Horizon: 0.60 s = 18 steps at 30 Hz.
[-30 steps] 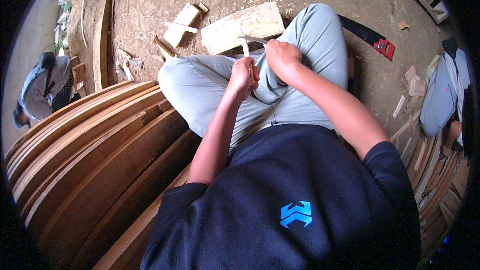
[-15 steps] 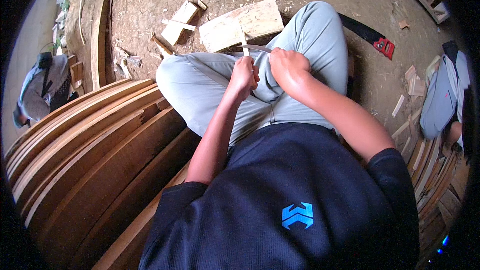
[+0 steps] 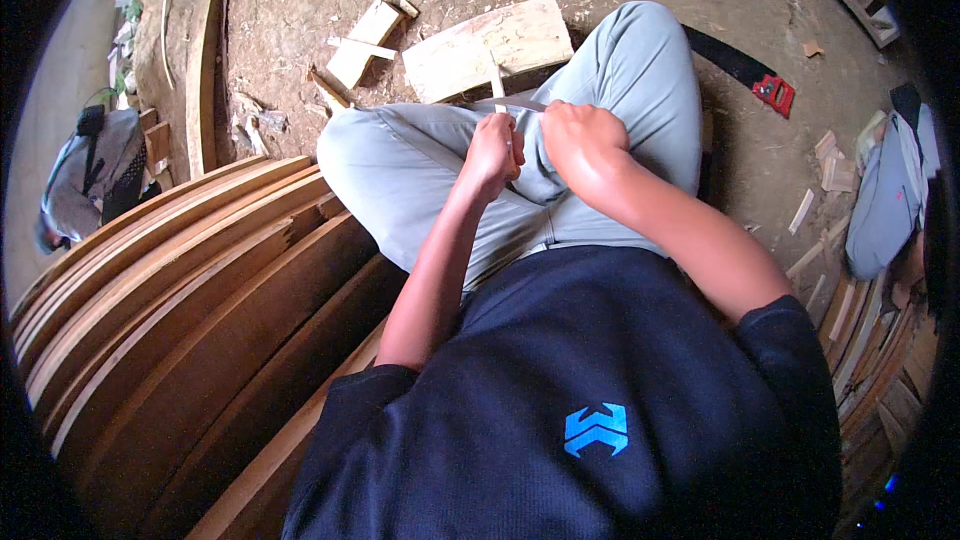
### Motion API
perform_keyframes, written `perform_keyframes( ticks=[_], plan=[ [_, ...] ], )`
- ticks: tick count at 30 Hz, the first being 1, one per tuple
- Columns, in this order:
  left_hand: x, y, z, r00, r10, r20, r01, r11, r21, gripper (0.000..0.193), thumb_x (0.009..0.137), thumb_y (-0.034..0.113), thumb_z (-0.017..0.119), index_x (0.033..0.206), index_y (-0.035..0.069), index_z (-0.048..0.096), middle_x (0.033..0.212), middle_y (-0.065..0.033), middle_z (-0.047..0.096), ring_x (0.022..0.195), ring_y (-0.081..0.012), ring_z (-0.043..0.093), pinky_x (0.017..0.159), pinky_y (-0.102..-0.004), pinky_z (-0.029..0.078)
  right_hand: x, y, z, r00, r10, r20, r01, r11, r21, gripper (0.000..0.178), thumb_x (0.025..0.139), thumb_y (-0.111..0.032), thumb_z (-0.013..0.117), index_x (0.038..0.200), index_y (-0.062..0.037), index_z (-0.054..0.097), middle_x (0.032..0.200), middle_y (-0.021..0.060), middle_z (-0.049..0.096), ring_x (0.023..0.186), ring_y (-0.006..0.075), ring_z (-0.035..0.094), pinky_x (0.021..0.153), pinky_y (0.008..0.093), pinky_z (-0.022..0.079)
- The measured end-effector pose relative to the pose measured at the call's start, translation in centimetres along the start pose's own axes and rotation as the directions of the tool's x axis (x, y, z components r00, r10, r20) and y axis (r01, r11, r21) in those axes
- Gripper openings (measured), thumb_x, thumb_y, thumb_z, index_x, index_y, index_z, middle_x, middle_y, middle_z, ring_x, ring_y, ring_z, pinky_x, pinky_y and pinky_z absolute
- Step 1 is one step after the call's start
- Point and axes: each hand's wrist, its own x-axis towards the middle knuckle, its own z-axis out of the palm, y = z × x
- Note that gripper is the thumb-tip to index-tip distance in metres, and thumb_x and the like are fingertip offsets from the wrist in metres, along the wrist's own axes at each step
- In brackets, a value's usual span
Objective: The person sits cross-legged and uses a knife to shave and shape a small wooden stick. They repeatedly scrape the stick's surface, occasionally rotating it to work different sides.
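Note:
My left hand [image 3: 492, 152] is closed around a thin pale wooden stick [image 3: 498, 80], whose far end points away from me over a flat board. In my right hand [image 3: 585, 135] I grip a knife; its handle is hidden in my fist. The knife blade [image 3: 520, 103] reaches left and lies across the stick just beyond my left fingers. Both hands are above my lap, between my bent knees. The pale wooden board [image 3: 480, 50] lies on the ground just past the hands.
Long planks [image 3: 170, 310] are stacked at my left. A handsaw with a red handle [image 3: 773, 96] lies beyond my right knee. Wood offcuts [image 3: 365, 45] and shavings litter the dirt floor. Another person [image 3: 885, 210] sits at the right, and someone else [image 3: 92, 170] is at the far left.
The blade sits slightly lower and flatter across the stick. My hands keep their grips, and the whole view has shifted a little.

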Motion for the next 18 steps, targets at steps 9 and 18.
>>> perform_keyframes(
  ticks=[9, 18],
  plan=[
    [-0.2, 0.0, 0.4, 0.996, -0.088, -0.031, 0.084, 0.991, -0.104, 0.023, 0.093, 0.025, 0.041, 0.078, 0.008, 0.047, 0.051, -0.0027, 0.040, 0.037, -0.0144, 0.036, 0.034, -0.0292, 0.027, 3.5, 0.9, 1.5, 1.000, 0.025, -0.012, -0.025, 1.000, -0.004, 0.015, 0.083, -0.012, 0.056, 0.085, -0.0084, 0.071, 0.088, 0.0101, 0.071, 0.082, 0.0225, 0.071, 0.061, 0.0360, 0.057],
    [-0.4, -0.5, -0.8, 0.990, -0.142, 0.027, 0.144, 0.968, -0.205, 0.025, 0.094, 0.033, 0.044, 0.083, 0.010, 0.048, 0.051, -0.0006, 0.039, 0.038, -0.0130, 0.033, 0.035, -0.0283, 0.023, 5.1, 2.3, 3.4, 0.987, 0.117, -0.108, -0.110, 0.991, 0.071, 0.023, 0.091, -0.016, 0.050, 0.086, -0.0064, 0.069, 0.085, 0.0127, 0.071, 0.081, 0.0252, 0.071, 0.062, 0.0365, 0.057]
  ],
)
